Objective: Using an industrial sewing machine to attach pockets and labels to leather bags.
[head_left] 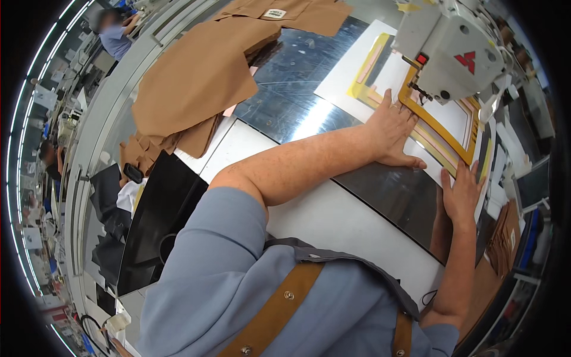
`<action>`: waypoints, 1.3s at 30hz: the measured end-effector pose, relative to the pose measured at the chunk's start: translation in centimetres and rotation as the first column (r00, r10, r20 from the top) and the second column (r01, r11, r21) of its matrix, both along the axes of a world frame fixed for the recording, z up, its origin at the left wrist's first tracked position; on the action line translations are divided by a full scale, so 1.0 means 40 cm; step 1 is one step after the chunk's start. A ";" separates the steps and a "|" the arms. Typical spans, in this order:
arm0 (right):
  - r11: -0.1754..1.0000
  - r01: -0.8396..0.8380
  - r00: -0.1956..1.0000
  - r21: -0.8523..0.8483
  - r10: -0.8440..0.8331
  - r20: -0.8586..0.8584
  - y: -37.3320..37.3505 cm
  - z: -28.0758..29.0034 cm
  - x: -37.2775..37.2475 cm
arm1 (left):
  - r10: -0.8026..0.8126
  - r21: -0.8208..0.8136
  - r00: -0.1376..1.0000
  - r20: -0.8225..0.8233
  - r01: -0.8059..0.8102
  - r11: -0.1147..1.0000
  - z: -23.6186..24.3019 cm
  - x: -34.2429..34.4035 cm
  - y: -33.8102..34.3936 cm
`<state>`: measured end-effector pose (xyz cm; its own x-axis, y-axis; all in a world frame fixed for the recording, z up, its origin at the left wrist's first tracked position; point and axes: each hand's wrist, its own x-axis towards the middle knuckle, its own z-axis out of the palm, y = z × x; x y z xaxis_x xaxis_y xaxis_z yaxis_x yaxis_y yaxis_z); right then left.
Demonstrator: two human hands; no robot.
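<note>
My left hand (391, 135) lies spread on the near left edge of a white template sheet (339, 92) with yellow and pink strips. Its fingertips reach the side of a yellow clamp frame (437, 132) under the head of a grey-white sewing machine (449, 50). My right hand (461, 195) rests with fingers stretched at the sheet's near right edge, close to the frame's lower corner. Neither hand grips anything that I can see. The machine head hides part of the sheet and the frame.
Stacked brown fabric pieces (196, 77) cover the far left of the table. A shiny metal plate (285, 77) runs under the sheet. Black pieces (110, 202) and a dark panel (157, 214) lie at left. More brown pieces (504, 238) hang at right. A person (116, 35) sits at far left.
</note>
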<state>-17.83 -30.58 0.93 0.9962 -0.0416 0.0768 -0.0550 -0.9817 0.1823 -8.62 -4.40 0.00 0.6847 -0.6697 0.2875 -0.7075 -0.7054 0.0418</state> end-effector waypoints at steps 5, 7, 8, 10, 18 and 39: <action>1.000 0.022 1.000 -0.020 -0.022 -0.017 -0.040 -0.030 -0.012 | 0.019 0.051 0.997 -0.069 -0.015 0.999 0.034 0.023 0.136; 0.999 -0.012 0.994 -0.030 0.015 0.112 -0.078 -0.055 -0.037 | 0.155 -0.124 0.987 -0.043 -0.159 0.980 0.055 0.027 0.241; 1.000 -0.012 0.994 -0.029 0.015 0.111 -0.078 -0.046 -0.053 | 0.254 -0.178 0.966 -0.039 -0.257 0.950 0.071 0.031 0.304; 0.990 -0.063 0.988 0.124 0.044 0.148 -0.070 -0.015 -0.082 | 0.467 -0.135 0.883 0.042 -0.458 0.879 0.096 0.016 0.435; 0.912 -0.238 0.963 0.335 0.177 0.203 0.008 0.046 -0.099 | 0.729 -0.007 0.685 -0.006 -0.729 0.685 0.108 -0.052 0.680; 0.077 0.042 0.999 0.996 -0.010 -0.041 -0.003 -0.003 -0.076 | 0.024 -0.382 0.998 -0.059 -0.045 0.923 0.034 -0.102 0.190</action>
